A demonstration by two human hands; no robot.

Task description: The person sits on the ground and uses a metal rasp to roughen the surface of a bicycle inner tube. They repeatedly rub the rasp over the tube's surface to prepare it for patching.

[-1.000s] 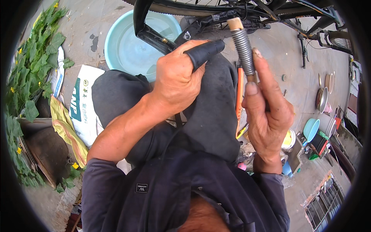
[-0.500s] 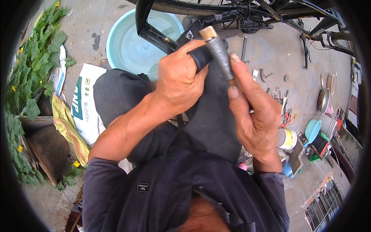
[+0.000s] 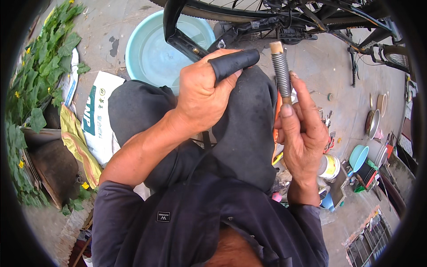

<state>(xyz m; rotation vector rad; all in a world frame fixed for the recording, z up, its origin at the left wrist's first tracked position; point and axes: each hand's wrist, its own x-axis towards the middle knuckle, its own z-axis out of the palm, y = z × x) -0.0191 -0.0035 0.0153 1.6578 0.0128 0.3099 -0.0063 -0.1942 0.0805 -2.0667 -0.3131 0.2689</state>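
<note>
My left hand [image 3: 200, 93] is closed around a black rubber inner tube [image 3: 235, 63], stretched smooth over its fingers above my knees. More of the tube, with a brass-coloured valve, runs up from behind this hand toward the bicycle. To the right, my right hand [image 3: 304, 138] pinches the lower end of a rod wrapped in a tight metal coil [image 3: 280, 71]. The rod stands nearly upright, with tan ends showing above and below the coil. It is apart from the tube. Some of the right hand's fingers are hidden behind its thumb.
A bicycle [image 3: 311, 20] lies across the top, above my knees. Behind the tube sits a light blue basin [image 3: 133, 58] of water. Leafy plants and a white sack [image 3: 104, 129] are at the left. Buckets, a small blue bowl [image 3: 358, 158] and scattered tools stand at the right.
My right hand has drawn the coil-wrapped rod rightward, away from the inner tube, and turned it more upright. An orange object now shows beside my right knee. The left hand keeps its grip.
</note>
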